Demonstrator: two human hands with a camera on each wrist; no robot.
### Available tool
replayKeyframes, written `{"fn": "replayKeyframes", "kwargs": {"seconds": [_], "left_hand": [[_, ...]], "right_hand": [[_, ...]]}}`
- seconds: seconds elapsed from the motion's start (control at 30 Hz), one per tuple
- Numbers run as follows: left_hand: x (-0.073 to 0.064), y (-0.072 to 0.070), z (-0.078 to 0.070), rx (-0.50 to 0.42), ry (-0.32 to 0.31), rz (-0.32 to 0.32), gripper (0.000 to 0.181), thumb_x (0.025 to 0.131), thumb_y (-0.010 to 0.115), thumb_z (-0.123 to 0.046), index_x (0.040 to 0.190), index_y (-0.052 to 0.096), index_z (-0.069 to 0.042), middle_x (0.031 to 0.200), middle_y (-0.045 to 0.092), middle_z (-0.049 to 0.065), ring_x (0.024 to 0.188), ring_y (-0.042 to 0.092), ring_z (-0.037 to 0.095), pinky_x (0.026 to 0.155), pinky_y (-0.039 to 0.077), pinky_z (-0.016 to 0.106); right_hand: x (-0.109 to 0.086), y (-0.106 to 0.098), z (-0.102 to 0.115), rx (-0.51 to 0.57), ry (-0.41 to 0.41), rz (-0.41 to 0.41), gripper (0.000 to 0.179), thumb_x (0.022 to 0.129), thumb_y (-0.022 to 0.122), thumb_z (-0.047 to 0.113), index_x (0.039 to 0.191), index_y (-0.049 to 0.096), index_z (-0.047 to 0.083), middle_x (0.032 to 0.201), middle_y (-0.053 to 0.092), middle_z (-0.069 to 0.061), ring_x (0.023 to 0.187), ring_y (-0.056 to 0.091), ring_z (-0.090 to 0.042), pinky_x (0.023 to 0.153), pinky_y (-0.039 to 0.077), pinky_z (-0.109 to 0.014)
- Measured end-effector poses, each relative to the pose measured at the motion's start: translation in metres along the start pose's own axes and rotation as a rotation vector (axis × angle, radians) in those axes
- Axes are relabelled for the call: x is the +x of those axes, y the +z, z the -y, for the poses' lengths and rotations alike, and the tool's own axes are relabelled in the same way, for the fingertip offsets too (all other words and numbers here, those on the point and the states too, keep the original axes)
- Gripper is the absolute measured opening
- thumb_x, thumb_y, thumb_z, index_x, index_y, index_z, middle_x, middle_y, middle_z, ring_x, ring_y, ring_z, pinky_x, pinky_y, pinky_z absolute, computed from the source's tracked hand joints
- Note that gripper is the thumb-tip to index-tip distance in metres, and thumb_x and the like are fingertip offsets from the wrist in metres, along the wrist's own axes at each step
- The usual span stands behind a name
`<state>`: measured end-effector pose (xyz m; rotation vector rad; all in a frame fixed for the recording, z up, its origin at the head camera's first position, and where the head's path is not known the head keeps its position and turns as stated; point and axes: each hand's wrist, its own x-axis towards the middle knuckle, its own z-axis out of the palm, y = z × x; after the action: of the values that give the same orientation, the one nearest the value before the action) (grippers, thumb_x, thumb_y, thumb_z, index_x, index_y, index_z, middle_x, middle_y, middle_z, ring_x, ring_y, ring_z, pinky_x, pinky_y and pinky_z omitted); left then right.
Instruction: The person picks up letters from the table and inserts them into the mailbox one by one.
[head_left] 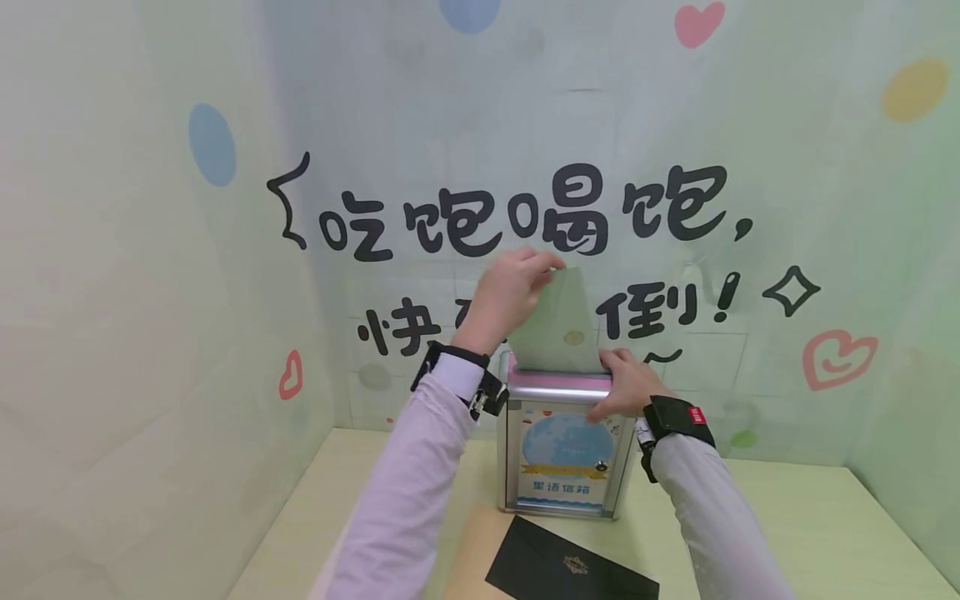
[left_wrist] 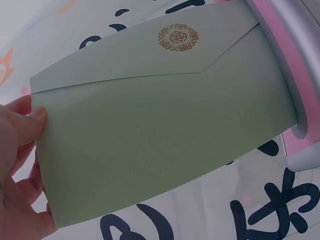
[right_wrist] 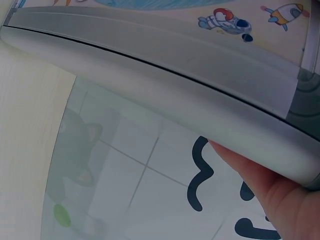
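A pale green envelope point(head_left: 558, 312) with a gold round emblem stands upright over the metal-framed letter box point(head_left: 562, 454). Its lower edge is at the pink and silver top of the box, where the slot appears to be. My left hand point(head_left: 506, 292) pinches the envelope's upper end. In the left wrist view the thumb lies on the face of the envelope point(left_wrist: 150, 125) and the other fingers are partly hidden behind it. At the box's top right corner my right hand point(head_left: 630, 387) grips the lid edge, thumb in front and fingers above, close to the envelope's corner.
A black envelope point(head_left: 573, 558) with a gold emblem lies on the table point(head_left: 787, 525) in front of the box. Under it is a light brown flat item point(head_left: 476, 550), partly cut off. A printed wall point(head_left: 645, 108) with large black characters stands close behind the box.
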<state>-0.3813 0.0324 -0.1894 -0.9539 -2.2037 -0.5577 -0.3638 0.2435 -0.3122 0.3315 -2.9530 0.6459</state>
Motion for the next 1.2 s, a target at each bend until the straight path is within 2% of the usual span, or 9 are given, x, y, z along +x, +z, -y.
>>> {"fn": "replayKeyframes", "kwargs": {"seconds": [0.27, 0.53, 0.7, 1.07, 1.2], "left_hand": [[0.001, 0.022, -0.008, 0.039, 0.036, 0.105, 0.02, 0.088, 0.057, -0.01, 0.104, 0.066, -0.016, 0.095, 0.065, 0.003, 0.084, 0.06, 0.018, 0.069, 0.048, 0.023], [-0.006, 0.048, -0.014, 0.115, 0.033, 0.222, 0.026, 0.084, 0.061, -0.009, 0.106, 0.065, -0.02, 0.098, 0.065, -0.001, 0.087, 0.06, 0.015, 0.068, 0.048, 0.023], [-0.013, 0.059, -0.019, 0.161, 0.023, 0.284, 0.027, 0.083, 0.063, -0.012, 0.108, 0.064, -0.024, 0.095, 0.063, -0.004, 0.084, 0.058, 0.012, 0.064, 0.047, 0.021], [-0.032, 0.087, -0.016, 0.185, 0.017, 0.345, 0.03, 0.081, 0.064, -0.01, 0.108, 0.065, -0.024, 0.096, 0.064, -0.005, 0.078, 0.057, 0.01, 0.061, 0.045, 0.02], [-0.039, 0.094, -0.013, 0.219, 0.023, 0.346, 0.028, 0.081, 0.064, -0.013, 0.106, 0.065, -0.025, 0.093, 0.065, -0.007, 0.074, 0.057, 0.011, 0.06, 0.044, 0.021]], "right_hand": [[0.0, 0.0, 0.001, 0.008, 0.005, -0.001, 0.093, 0.051, 0.079, 0.035, 0.13, 0.041, 0.005, 0.129, 0.038, -0.021, 0.093, 0.047, -0.034, 0.074, 0.044, -0.043], [0.005, 0.004, -0.005, 0.018, 0.009, 0.002, 0.089, 0.05, 0.08, 0.036, 0.126, 0.044, 0.006, 0.128, 0.038, -0.018, 0.092, 0.047, -0.033, 0.073, 0.044, -0.041], [0.004, 0.004, -0.003, 0.01, 0.015, 0.0, 0.083, 0.051, 0.081, 0.036, 0.12, 0.048, 0.004, 0.127, 0.038, -0.018, 0.091, 0.048, -0.032, 0.073, 0.045, -0.041], [0.003, 0.001, -0.001, 0.008, 0.03, 0.014, 0.073, 0.052, 0.08, 0.035, 0.11, 0.051, 0.002, 0.127, 0.038, -0.018, 0.089, 0.048, -0.031, 0.07, 0.045, -0.038], [0.005, 0.004, -0.004, 0.006, 0.038, 0.014, 0.087, 0.052, 0.079, 0.035, 0.127, 0.045, 0.007, 0.129, 0.038, -0.018, 0.092, 0.048, -0.032, 0.07, 0.045, -0.039]]}}
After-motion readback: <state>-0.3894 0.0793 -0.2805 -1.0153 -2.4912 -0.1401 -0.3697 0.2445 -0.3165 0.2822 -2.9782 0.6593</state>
